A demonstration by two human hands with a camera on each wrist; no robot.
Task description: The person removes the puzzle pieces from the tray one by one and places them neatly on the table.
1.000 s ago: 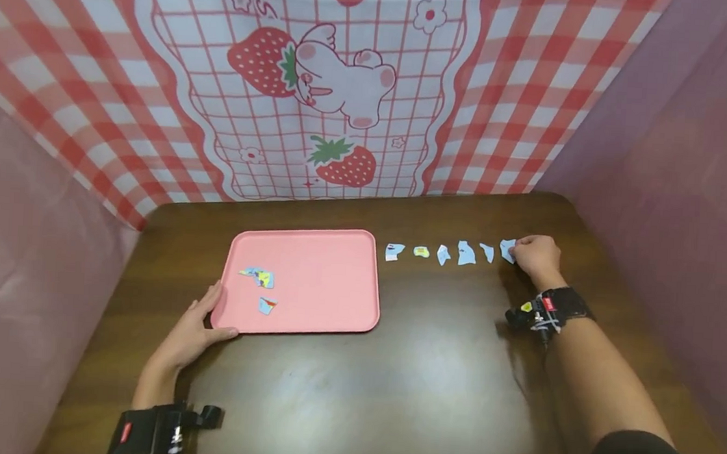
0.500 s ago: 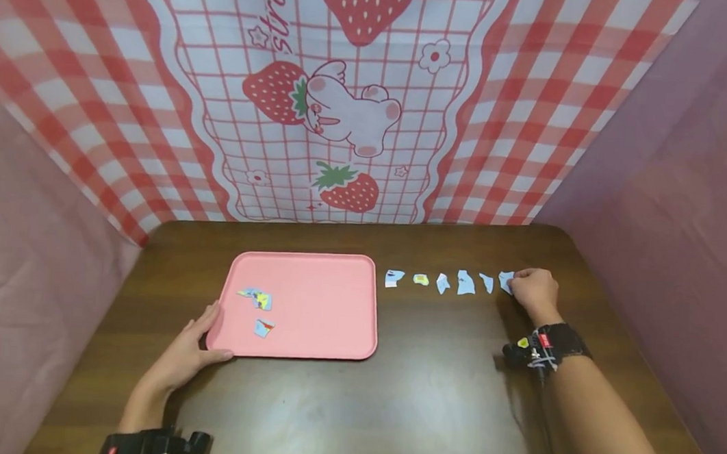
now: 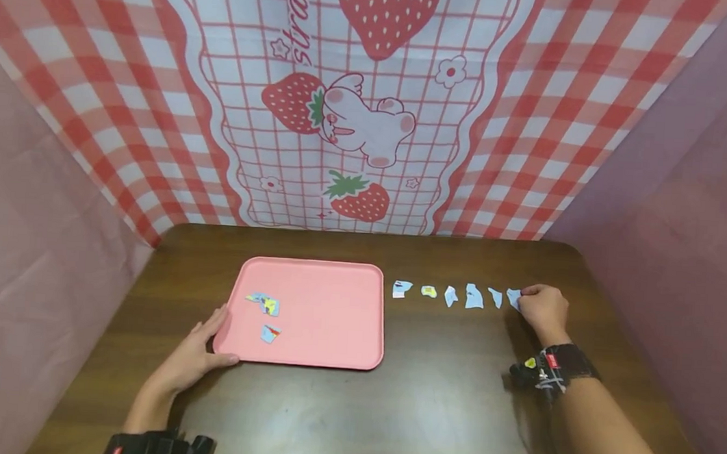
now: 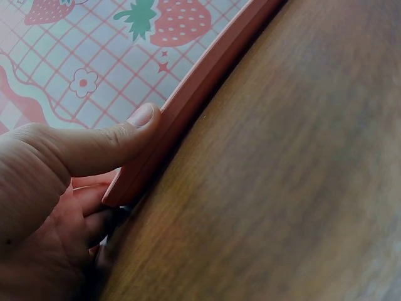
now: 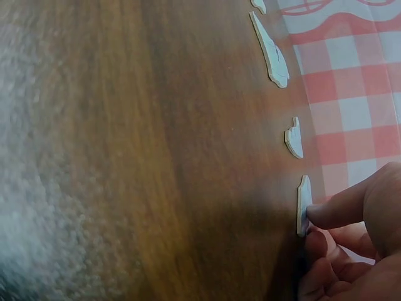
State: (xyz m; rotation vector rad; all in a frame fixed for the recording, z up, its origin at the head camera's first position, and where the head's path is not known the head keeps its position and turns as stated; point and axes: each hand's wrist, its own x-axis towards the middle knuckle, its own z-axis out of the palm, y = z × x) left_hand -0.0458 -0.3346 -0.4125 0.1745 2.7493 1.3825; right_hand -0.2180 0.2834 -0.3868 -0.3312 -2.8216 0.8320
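My left hand (image 3: pixel 191 358) grips the near left corner of a pink tray (image 3: pixel 334 321). In the left wrist view its thumb (image 4: pixel 119 141) lies on the tray's rim (image 4: pixel 188 94), with the other fingers bent around the corner. On the tray lie a joined cluster of puzzle pieces (image 3: pixel 267 304) in yellow and blue, and a blue piece with red (image 3: pixel 269 333). At the right end of a row of loose pieces, my right hand (image 3: pixel 545 310) pinches the last light blue puzzle piece (image 3: pixel 512 298). The right wrist view shows a fingertip against that piece (image 5: pixel 303 207).
To the left of the held piece, the row has a narrow blue piece (image 3: pixel 496 297), a larger blue one (image 3: pixel 474 296), a pointed one (image 3: pixel 451 297), a yellow one (image 3: pixel 428 291) and one beside the tray (image 3: pixel 401 289). A strawberry-print curtain (image 3: pixel 369 117) hangs behind the brown table (image 3: pixel 329 417).
The head view has tilted upward, so the table sits lower in it. Both hands keep their places at the tray corner and the last piece.
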